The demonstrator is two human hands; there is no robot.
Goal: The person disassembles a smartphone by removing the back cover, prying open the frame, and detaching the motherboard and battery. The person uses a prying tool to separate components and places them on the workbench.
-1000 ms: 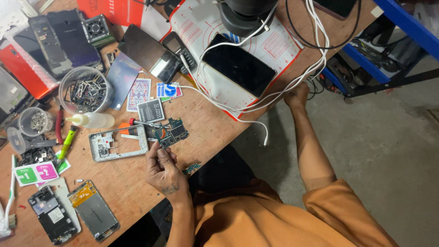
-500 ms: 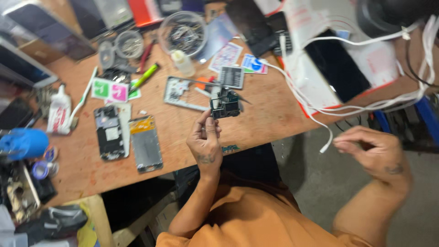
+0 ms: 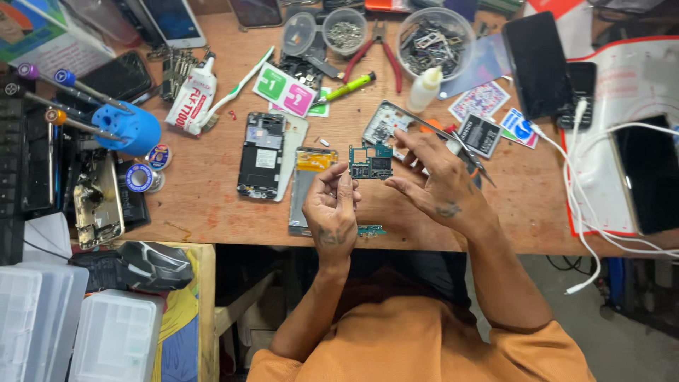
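Observation:
My left hand (image 3: 331, 211) pinches a small green phone circuit board (image 3: 371, 163) by its lower left edge and holds it up above the wooden workbench (image 3: 205, 205). My right hand (image 3: 438, 185) is just right of the board, fingers spread near its right edge, with thin metal tweezers (image 3: 460, 145) running across the hand toward the right. A silver phone frame (image 3: 385, 124) lies behind the board. A phone screen with an orange strip (image 3: 311, 177) lies under my left hand. A small green part (image 3: 370, 230) sits at the bench's front edge.
An opened phone body (image 3: 263, 155) lies left of the hands. A blue screwdriver stand (image 3: 131, 127), a glue tube (image 3: 192, 97), red pliers (image 3: 382, 44), bowls of parts (image 3: 433, 32), a white bottle (image 3: 424, 88), dark phones (image 3: 537, 64) and white cables (image 3: 587, 212) crowd the bench. Plastic boxes (image 3: 106, 332) sit lower left.
The view swung left over the bench. My right hand came in from the right side up to the circuit board, now with tweezers in it. My left hand kept hold of the board.

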